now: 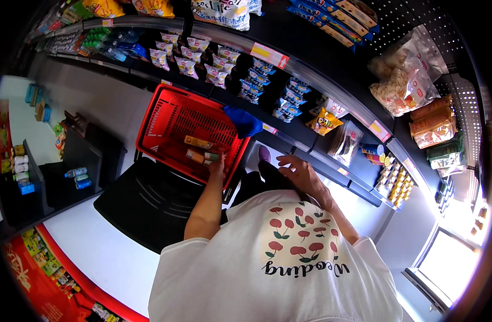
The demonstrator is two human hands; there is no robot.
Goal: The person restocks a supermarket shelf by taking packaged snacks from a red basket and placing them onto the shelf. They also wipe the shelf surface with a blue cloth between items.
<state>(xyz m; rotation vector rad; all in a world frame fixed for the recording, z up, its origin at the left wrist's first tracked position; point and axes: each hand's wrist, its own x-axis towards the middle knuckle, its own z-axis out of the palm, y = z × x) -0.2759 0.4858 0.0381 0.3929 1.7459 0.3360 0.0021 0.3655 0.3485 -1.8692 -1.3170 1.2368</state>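
Observation:
A red plastic shopping basket (165,107) with slotted walls is in front of me, a little left of centre. My left hand (217,166) reaches down into it, fingers closed at the end of a small green-and-tan package (211,156). Beside that package lie a brown box (195,156) and, farther in, an orange-yellow box (198,142). A blue cloth or bag (243,122) drapes over the basket's right rim. My right hand (300,173) hovers right of the basket, near the lower shelf, with fingers loosely bent, apart and holding nothing.
A black chair (144,198) stands beside the basket on the near side. Ahead and right run black store shelves with small snack bags (187,67), blue packets (255,80), a yellow snack bag (325,122) and large clear bags (404,83). Dark shelving (69,155) stands left.

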